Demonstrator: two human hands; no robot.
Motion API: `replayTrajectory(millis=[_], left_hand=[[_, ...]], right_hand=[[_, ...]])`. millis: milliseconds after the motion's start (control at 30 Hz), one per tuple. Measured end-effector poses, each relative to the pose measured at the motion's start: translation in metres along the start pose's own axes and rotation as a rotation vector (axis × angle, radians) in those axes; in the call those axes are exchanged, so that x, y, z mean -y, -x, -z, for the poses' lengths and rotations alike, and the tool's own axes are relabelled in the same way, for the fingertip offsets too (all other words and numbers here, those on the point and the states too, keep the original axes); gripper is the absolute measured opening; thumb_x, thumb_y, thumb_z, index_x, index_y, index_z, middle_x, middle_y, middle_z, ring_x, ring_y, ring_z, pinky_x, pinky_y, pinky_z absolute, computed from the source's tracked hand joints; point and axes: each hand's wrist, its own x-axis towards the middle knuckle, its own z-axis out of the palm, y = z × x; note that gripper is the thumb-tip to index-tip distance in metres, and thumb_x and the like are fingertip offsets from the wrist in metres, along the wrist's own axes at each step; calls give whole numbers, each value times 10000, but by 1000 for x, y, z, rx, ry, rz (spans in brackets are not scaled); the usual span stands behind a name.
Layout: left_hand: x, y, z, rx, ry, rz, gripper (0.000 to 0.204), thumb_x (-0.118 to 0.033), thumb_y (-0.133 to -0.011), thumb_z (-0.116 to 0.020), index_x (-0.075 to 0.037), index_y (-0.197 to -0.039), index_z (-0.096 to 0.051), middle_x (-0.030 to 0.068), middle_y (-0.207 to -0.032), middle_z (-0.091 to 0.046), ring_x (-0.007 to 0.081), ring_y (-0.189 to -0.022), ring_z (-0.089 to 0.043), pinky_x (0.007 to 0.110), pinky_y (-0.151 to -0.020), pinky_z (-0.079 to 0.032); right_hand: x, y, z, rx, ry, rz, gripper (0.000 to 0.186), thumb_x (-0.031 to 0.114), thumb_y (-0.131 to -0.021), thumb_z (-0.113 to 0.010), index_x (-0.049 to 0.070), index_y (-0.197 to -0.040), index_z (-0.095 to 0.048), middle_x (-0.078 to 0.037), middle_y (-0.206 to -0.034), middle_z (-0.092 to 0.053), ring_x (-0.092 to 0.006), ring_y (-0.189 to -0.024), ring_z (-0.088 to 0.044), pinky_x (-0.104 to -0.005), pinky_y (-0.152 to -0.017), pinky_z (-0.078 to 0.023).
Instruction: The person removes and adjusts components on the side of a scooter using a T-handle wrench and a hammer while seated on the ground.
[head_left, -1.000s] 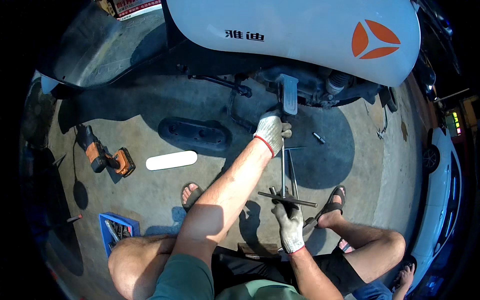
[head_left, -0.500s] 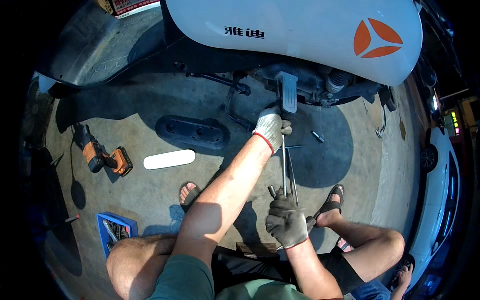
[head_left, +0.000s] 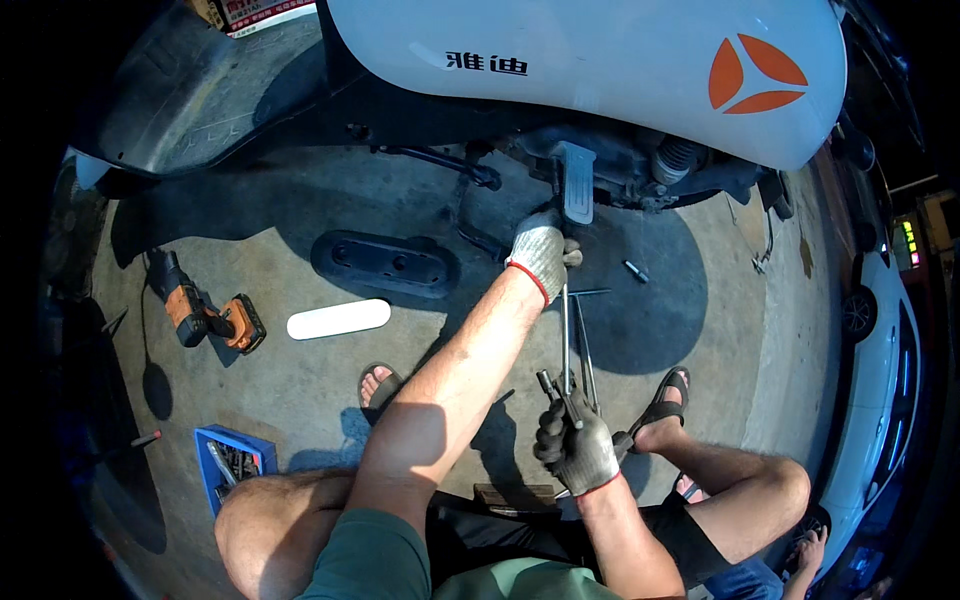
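My left hand point(head_left: 540, 252), in a pale work glove with a red cuff, is closed around the far end of a long metal T-handle wrench point(head_left: 566, 335), just below the scooter's grey footrest point(head_left: 577, 185). The wrench's working tip is hidden by this hand and the scooter's underside. At the near end my right hand point(head_left: 582, 445), in a glove with dark fingers, is curled at the crossbar, which lies slanted across it. A second thin T-shaped rod point(head_left: 587, 355) shows beside the wrench, lower down. Above stands the scooter's white body panel point(head_left: 590, 60).
An orange and black cordless power tool point(head_left: 205, 310) lies left, beside a white oblong cover point(head_left: 339, 319) and a black oblong part point(head_left: 385, 262). A blue toolbox point(head_left: 263, 446) stands by my left knee. A small metal socket point(head_left: 635, 271) lies right. A white car point(head_left: 870, 400) is parked beyond.
My right hand has turned at the wrench handle, and the crossbar has swung so that more of it shows. My left hand stays at the far end.
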Motion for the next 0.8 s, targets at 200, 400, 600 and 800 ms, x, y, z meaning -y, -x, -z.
replayTrajectory(millis=[200, 400, 600, 800], left_hand=[[3, -8, 10, 46, 27, -26, 248, -216, -970, -432, -107, -750, -464, 21, -607, -314, 137, -485, -282, 273, -409, -241], [-8, -10, 11, 7, -5, 23, 290, -300, -949, -502, -92, -750, -472, 41, -593, -352, 166, -434, -316, 268, -410, -277], [-9, -4, 5, 28, 35, 52, 280, -254, -953, -489, -128, -708, -445, 5, -589, -286, 128, -451, -243, 261, -413, -229], [-11, 3, 4, 53, -49, -56, 290, -250, -951, -502, -147, -692, -425, -16, -587, -267, 120, -459, -235, 266, -417, -213]], right_hand=[[-22, 2, -23, -517, 1641, 1115, 268, 8, -883, -585, -23, -1144, -529, -149, -1007, -622, -215, -978, -625, -330, -847, -512], [-27, -5, -27, -214, 747, 640, 236, 103, -955, -569, -30, -1149, -552, -115, -1028, -643, -179, -887, -628, -307, -747, -535], [-15, -12, -34, -297, 1134, 847, 163, 84, -952, -568, -20, -1071, -608, -70, -931, -655, -125, -805, -610, -261, -742, -514], [4, -8, -63, -268, 1082, 590, 268, 207, -971, -540, -35, -1026, -642, -111, -872, -692, -195, -763, -659, -321, -705, -531]])
